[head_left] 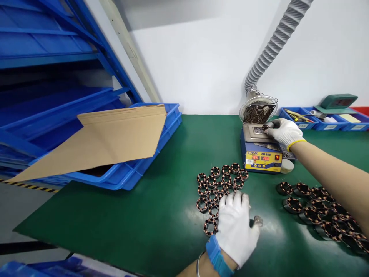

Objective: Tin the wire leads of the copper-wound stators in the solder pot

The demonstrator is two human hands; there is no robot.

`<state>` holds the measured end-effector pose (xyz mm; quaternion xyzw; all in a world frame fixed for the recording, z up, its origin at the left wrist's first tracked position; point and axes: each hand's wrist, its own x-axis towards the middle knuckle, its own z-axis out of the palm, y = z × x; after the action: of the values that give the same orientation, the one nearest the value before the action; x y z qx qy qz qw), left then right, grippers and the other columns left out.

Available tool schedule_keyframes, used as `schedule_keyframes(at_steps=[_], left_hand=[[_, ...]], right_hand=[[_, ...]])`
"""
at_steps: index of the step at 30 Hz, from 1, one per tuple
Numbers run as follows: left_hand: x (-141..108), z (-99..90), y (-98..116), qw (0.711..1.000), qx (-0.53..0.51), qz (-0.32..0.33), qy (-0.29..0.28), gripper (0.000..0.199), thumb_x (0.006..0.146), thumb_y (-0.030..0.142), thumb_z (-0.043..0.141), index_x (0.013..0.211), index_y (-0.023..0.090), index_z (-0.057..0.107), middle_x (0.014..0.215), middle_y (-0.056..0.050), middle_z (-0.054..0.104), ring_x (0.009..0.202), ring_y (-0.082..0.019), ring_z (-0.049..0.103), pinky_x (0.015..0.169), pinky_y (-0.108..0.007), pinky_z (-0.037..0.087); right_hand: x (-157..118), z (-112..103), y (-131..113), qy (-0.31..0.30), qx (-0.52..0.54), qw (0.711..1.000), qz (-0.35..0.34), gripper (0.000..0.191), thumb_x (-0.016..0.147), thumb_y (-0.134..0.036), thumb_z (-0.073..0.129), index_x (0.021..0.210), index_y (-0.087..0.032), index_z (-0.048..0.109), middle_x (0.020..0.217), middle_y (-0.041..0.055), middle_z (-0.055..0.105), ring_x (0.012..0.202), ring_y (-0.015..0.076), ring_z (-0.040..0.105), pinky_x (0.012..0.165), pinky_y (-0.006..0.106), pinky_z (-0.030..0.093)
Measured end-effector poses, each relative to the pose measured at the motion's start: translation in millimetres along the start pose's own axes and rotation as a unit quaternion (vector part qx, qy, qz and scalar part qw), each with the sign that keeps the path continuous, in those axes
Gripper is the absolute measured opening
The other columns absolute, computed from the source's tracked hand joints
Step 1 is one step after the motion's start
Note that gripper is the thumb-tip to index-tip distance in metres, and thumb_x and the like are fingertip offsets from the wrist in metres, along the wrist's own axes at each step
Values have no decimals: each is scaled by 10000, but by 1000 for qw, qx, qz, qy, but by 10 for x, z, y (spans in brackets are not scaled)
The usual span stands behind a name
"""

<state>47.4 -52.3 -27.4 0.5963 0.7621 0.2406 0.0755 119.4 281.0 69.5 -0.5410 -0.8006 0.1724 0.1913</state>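
Note:
My right hand (286,133), in a white glove with a yellow cuff, pinches a ring-shaped motor stator (265,127) by its edge. The stator is tilted over the metal opening of a blue and yellow solder pot (261,158) with red digits lit. My left hand (236,227), gloved in white with a blue wristband, lies palm down with fingers stretched out and thumb apart. Its fingertips cover part of a group of copper-wound stators (212,196) on the green tabletop (161,219); whether they touch them is hidden.
More stators (318,211) stand at right, beneath my right forearm. Behind the pot, a grey ducting hose (276,42) rises from a round hood (256,109). Small blue bins (328,122) line the back right. Cardboard (121,134) lies over a large blue crate (135,173) at left.

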Motion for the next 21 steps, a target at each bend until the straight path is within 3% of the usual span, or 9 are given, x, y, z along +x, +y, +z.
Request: schedule_keyframes(at_steps=[9, 17, 21], left_hand=[[6, -2, 7, 1000, 4, -3, 9, 588, 911, 504, 595, 1363, 128, 595, 1404, -171, 611, 1285, -361, 541, 1167, -573, 347], [-6, 12, -18, 1000, 23, -9, 12, 595, 904, 532, 591, 1363, 154, 596, 1388, -159, 620, 1319, -383, 503, 1202, -622, 269], [3, 28, -29, 1000, 20, -6, 12, 582, 896, 511, 609, 1353, 151, 600, 1376, -163, 629, 1309, -380, 512, 1195, -621, 284]], right_hand=[[17, -9, 23, 6, 16, 1000, 11, 483, 822, -528, 633, 1124, -158, 705, 1054, 101, 715, 807, 137, 558, 771, 280, 401], [-45, -17, -32, 4, 24, 1000, 9, 482, 810, -504, 660, 1134, -150, 704, 1082, 111, 711, 835, 146, 567, 799, 289, 405], [-133, -133, -75, 15, 45, 999, 21, 526, 849, -504, 627, 1208, -123, 680, 1124, 132, 711, 897, 159, 595, 847, 301, 428]])
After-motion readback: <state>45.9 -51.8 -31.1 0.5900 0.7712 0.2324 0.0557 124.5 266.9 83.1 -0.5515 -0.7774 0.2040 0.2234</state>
